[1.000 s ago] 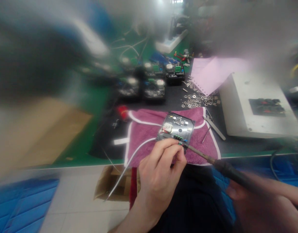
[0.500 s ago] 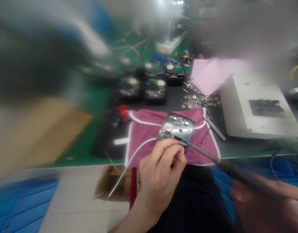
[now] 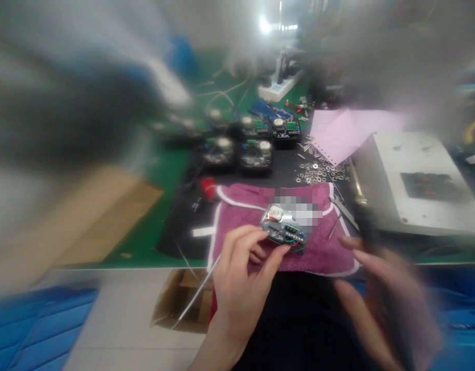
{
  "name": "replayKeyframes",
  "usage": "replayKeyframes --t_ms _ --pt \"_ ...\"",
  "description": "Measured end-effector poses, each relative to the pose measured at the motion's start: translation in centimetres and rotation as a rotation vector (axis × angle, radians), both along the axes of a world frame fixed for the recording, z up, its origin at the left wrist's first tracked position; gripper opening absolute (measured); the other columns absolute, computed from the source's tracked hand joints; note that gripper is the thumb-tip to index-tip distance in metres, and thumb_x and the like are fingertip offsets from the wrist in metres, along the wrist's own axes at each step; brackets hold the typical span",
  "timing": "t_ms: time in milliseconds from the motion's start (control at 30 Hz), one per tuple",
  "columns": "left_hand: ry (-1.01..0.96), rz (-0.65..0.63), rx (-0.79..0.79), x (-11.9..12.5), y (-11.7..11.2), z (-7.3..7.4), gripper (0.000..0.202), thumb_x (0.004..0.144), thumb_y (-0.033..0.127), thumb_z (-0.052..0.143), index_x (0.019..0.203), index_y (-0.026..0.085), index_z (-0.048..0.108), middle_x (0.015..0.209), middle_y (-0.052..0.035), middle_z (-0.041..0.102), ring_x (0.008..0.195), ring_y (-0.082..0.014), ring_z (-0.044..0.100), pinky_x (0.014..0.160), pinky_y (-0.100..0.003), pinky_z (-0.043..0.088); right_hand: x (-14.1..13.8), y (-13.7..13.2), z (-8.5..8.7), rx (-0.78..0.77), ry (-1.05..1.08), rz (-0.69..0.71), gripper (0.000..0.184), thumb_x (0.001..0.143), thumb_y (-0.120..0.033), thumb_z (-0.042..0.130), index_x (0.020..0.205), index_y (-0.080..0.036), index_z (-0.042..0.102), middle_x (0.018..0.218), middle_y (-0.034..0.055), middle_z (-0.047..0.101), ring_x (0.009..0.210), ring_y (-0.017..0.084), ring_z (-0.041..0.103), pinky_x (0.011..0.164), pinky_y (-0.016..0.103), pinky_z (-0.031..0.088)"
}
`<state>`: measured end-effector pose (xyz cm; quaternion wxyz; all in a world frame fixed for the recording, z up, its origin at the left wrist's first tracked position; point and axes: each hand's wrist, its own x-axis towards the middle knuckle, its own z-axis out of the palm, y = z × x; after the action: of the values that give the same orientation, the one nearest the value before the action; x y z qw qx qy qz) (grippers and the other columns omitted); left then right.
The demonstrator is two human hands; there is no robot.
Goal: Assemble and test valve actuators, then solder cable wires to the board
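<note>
A circuit board in a dark square housing (image 3: 276, 234) lies tilted on a purple cloth (image 3: 237, 206), with a white round part, a green terminal block and red and green wires on it. Its upper right is masked by a pixelated patch. My left hand (image 3: 241, 278) grips the near edge, thumb on the right and fingers on the left. A white cable (image 3: 194, 301) runs out below this hand. Right of the cloth, my blurred right hand (image 3: 392, 304) holds a screwdriver (image 3: 359, 190) upright, its metal shaft pointing away from me and off the board.
Several similar housed boards (image 3: 256, 154) stand behind the cloth. Loose washers and pins (image 3: 318, 172), a wrench (image 3: 345, 214) and pink paper (image 3: 338, 134) lie farther right. A grey-white metal box (image 3: 411, 159) stands at the right. An open cardboard box (image 3: 179, 304) is below the table edge.
The screwdriver has come off the board's terminal block and swung upright to the right with my right hand. My left hand has shifted its fingers along the board's near edge, uncovering the wires.
</note>
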<state>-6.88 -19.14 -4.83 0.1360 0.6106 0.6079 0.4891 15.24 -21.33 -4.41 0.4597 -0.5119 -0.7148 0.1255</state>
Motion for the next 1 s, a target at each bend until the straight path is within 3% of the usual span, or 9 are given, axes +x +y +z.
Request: replayKeyframes --t_ms 100,200,367,500,600,733,867,1000 --pt "0.036 -0.011 0.006 -0.1 0.1 0.1 0.026 0.087 0.021 0.088 0.109 0.021 0.074 0.111 -0.0024 0.068 0.067 -0.0060 0.065 0.064 -0.021 0.063 -1.3 2.3 -0.7 -0.014 -0.086 0.096 0.078 0.086 -0.023 0.086 0.156 -0.031 0.052 0.154 0.0105 0.061 0.139 0.034 0.062 0.116 0.056 0.056" --pt "0.063 -0.038 0.041 0.0 0.1 0.2 0.020 0.089 0.019 0.086 0.106 0.022 0.076 0.109 -0.0020 0.068 0.070 -0.0064 0.068 0.066 -0.019 0.063 -2.3 4.2 -1.7 -0.028 -0.138 0.109 0.087 0.087 -0.030 0.087 0.162 -0.028 0.043 0.161 0.0122 0.052 0.147 0.033 0.054 0.123 0.055 0.049" --pt "0.110 -0.107 0.012 0.0 -0.4 0.0 0.019 0.095 0.016 0.078 0.112 0.025 0.078 0.113 -0.0011 0.069 0.085 -0.0078 0.074 0.078 -0.018 0.063 -3.1 5.6 -2.6 -0.075 -0.149 0.131 0.088 0.088 -0.028 0.082 0.163 -0.026 0.036 0.162 0.0130 0.049 0.151 0.031 0.049 0.123 0.048 0.048" --pt "0.127 -0.177 0.032 0.0 -0.7 -0.5 0.021 0.098 0.011 0.073 0.115 0.023 0.076 0.115 -0.0023 0.071 0.086 -0.0080 0.074 0.084 -0.020 0.063 -3.2 5.6 -2.8 -0.084 -0.086 0.135 0.089 0.085 -0.024 0.080 0.162 -0.025 0.036 0.161 0.0131 0.050 0.148 0.031 0.052 0.126 0.049 0.045" --pt "0.179 -0.201 0.060 0.3 -0.2 -0.4 0.020 0.100 0.010 0.069 0.114 0.023 0.076 0.114 -0.0034 0.072 0.085 -0.0090 0.072 0.083 -0.022 0.061 -3.3 5.6 -2.9 -0.103 -0.051 0.133 0.089 0.083 -0.023 0.081 0.161 -0.027 0.037 0.161 0.0124 0.050 0.146 0.031 0.053 0.123 0.050 0.047" --pt "0.265 -0.140 0.111 0.6 0.8 -0.2 0.019 0.100 0.009 0.068 0.106 0.024 0.078 0.104 -0.0012 0.074 0.075 -0.0079 0.068 0.074 -0.022 0.057 -3.4 5.6 -3.3 -0.107 -0.017 0.121 0.084 0.084 -0.023 0.081 0.158 -0.028 0.041 0.158 0.0114 0.051 0.145 0.031 0.053 0.122 0.049 0.048" --pt "0.153 -0.161 0.123 0.3 1.2 -0.6 0.019 0.099 0.009 0.070 0.107 0.024 0.078 0.103 -0.0013 0.072 0.076 -0.0080 0.070 0.074 -0.020 0.059 -3.7 5.5 -3.8 -0.074 -0.006 0.109 0.083 0.085 -0.024 0.081 0.158 -0.028 0.041 0.158 0.0122 0.052 0.145 0.032 0.054 0.122 0.050 0.048" --pt "0.080 -0.165 0.075 -0.8 1.2 -1.1 0.014 0.099 0.018 0.073 0.110 0.025 0.077 0.107 -0.0017 0.072 0.089 -0.0115 0.075 0.080 -0.019 0.062 -3.8 5.0 -3.3 -0.062 -0.018 0.119 0.083 0.089 -0.029 0.079 0.161 -0.025 0.038 0.165 0.0150 0.045 0.154 0.036 0.044 0.128 0.059 0.040"
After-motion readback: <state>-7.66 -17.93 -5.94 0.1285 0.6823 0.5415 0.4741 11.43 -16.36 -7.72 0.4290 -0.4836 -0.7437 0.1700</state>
